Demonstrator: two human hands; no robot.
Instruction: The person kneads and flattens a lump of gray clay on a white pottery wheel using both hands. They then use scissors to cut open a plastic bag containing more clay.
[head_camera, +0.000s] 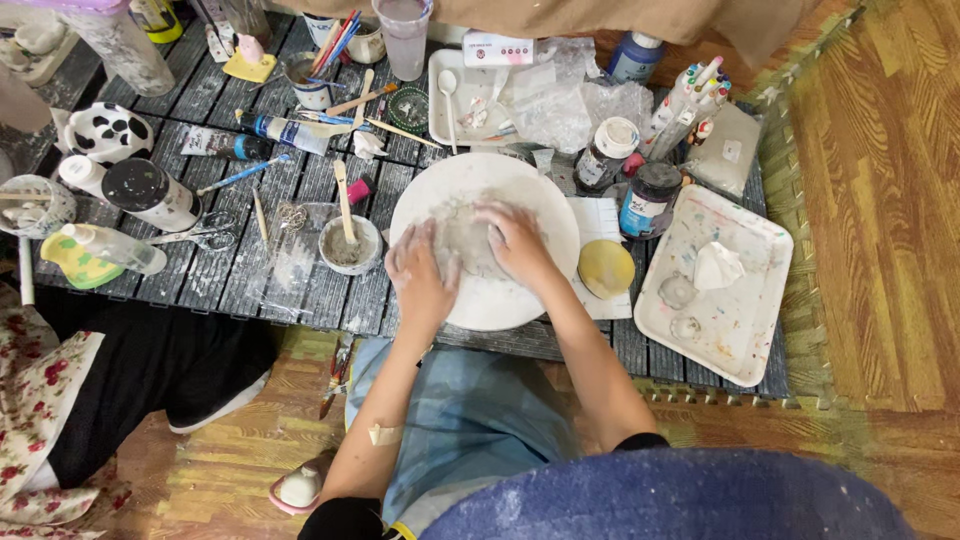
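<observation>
1. Head view, the hands: both hands are seen laid on a round white plate (540, 205) on a low dark slatted table (200, 270). The left hand (420, 268) is spread flat, fingers apart, on the plate's lower left part. The right hand (518, 240) is pressed palm down, fingers loosely spread, near the plate's middle. Nothing is gripped by either hand; a grey smear of wet material (465, 235) is touched by both, lying between and under the fingers.

2. Head view, the plate: it is placed near the table's front edge, roughly at the centre of the view, with its lower rim close to the person's lap.

3. Head view, things just beside: a small bowl (350, 245) with a wooden stick (343, 195) standing in it is seen left of the plate. A yellow round sponge (606, 268) lies just right of the plate, touching a white sheet beneath. Two dark jars (648, 195) stand beyond the sponge.

4. Head view, things farther off: a white rectangular tray (745, 330) stained with paint is set at the right, holding a crumpled white lump (717, 265). Scissors (205, 235) and a spray bottle (105, 245) lie at the left. A black-spotted white container (108, 132) is seen at the far left.
</observation>
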